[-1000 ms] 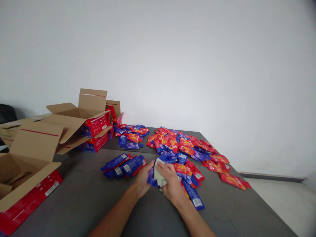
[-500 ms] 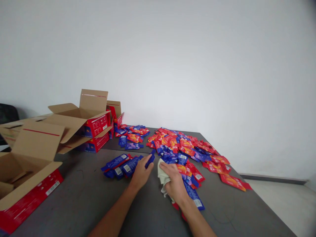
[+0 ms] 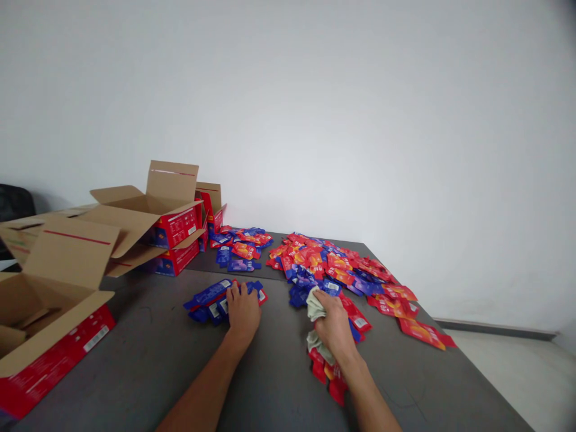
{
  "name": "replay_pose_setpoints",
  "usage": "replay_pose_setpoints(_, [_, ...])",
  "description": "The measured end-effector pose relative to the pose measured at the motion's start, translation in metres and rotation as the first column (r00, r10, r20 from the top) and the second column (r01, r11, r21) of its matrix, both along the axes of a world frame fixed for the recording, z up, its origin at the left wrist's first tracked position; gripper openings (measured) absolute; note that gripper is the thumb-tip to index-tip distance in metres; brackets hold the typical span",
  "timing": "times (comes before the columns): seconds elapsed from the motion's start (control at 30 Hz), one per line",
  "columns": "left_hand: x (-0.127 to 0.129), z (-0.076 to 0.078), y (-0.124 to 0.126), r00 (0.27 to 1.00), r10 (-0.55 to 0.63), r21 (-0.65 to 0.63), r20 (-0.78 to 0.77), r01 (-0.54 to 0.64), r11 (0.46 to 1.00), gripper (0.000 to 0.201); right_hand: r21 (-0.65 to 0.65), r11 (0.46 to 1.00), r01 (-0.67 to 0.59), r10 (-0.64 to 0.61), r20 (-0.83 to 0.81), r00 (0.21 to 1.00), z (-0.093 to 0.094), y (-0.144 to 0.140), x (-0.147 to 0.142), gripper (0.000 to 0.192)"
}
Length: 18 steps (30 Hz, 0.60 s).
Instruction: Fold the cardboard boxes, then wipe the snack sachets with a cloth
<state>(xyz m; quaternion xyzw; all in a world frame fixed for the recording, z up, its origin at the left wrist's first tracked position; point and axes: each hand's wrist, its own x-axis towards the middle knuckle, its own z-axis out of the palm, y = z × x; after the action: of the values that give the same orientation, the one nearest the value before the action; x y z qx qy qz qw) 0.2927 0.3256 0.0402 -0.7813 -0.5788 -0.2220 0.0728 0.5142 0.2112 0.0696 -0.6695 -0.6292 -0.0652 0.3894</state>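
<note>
The left hand [image 3: 243,309] lies flat, fingers spread, on a small stack of blue packets [image 3: 215,298] near the middle of the grey desk [image 3: 148,366]. The right hand [image 3: 333,324] is closed around a pale cloth [image 3: 315,307] (crumpled, hanging below the fist too), at the near edge of the big heap of red and blue packets [image 3: 333,264]. A few red packets [image 3: 326,375] lie under the right wrist. Open cardboard boxes [image 3: 148,222] stand at the desk's left side, well apart from both hands.

Grey table [image 3: 148,360] — scattered sachets [image 3: 333,261], open cartons [image 3: 148,219] lie on it.
</note>
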Motion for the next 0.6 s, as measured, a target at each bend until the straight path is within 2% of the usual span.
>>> replay_pose_setpoints(0.1, [0.014,-0.002,-0.006,0.997,-0.073,0.040,0.026,0.072,0.997,0.031,-0.029,1.000,0.007,-0.008,-0.021,1.000,0.004,-0.001,0.000,0.047])
replay_pose_setpoints(0.23, [0.043,-0.007,-0.017,0.952,-0.294,-0.019,0.085,0.297,0.955,0.037,-0.052,0.999,0.006,-0.008,-0.042,0.999,0.005,-0.001,-0.001,0.049])
replay_pose_setpoints(0.3, [0.059,-0.010,-0.020,0.903,-0.414,-0.077,0.112,0.423,0.903,0.042,-0.045,0.999,0.021,-0.024,-0.056,0.998,0.005,-0.002,-0.001,0.049])
replay_pose_setpoints(0.4, [0.081,-0.011,-0.023,0.810,-0.571,-0.169,0.135,0.587,0.792,0.051,-0.034,0.998,0.055,-0.058,-0.074,0.996,0.007,-0.003,-0.001,0.046])
replay_pose_setpoints(0.5, [0.097,-0.013,-0.023,0.774,-0.617,-0.279,0.141,0.629,0.725,0.059,-0.037,0.997,0.067,-0.069,-0.079,0.994,0.008,-0.004,0.000,0.045])
replay_pose_setpoints(0.6, [0.105,-0.015,-0.023,0.788,-0.601,-0.342,0.134,0.606,0.718,0.058,-0.030,0.998,0.063,-0.065,-0.081,0.995,0.007,-0.005,0.001,0.045])
